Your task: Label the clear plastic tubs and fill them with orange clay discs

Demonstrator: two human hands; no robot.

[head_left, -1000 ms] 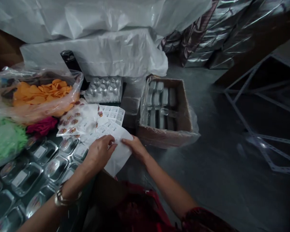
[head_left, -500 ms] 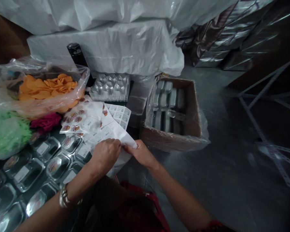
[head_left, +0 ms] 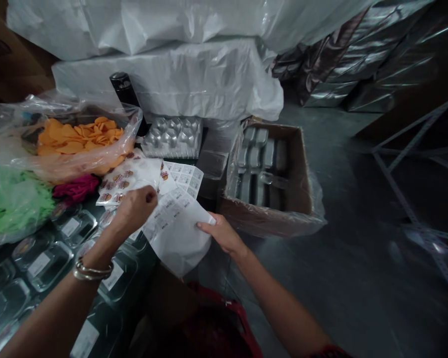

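Head view. A dark bench fills the lower left, crowded with clear lidded trays set in rows, several bearing small white labels. Along its far side lie a clear bag of orange pieces, a green bag and a red cloth between them. Behind these stand a black bottle and a silver blister tray. White plastic-wrapped bundles are stacked at the back, with silver foil sheeting to the right. On the grey floor sits a cardboard box lined with plastic and holding more clear trays; a pale metal frame lies further right.

The label sheet hangs over the bench's near edge, just in front of other sticker sheets. The right hand pinches its right edge, fingers closed on the paper. The left hand, bangles at the wrist, hovers over the sheet's upper left with fingers curled together; whether a peeled label sits between the fingertips cannot be made out.

The light is dim and the print on the labels is unreadable. The trays at lower left are cut off by the frame, and the red garment at the bottom is only partly seen.
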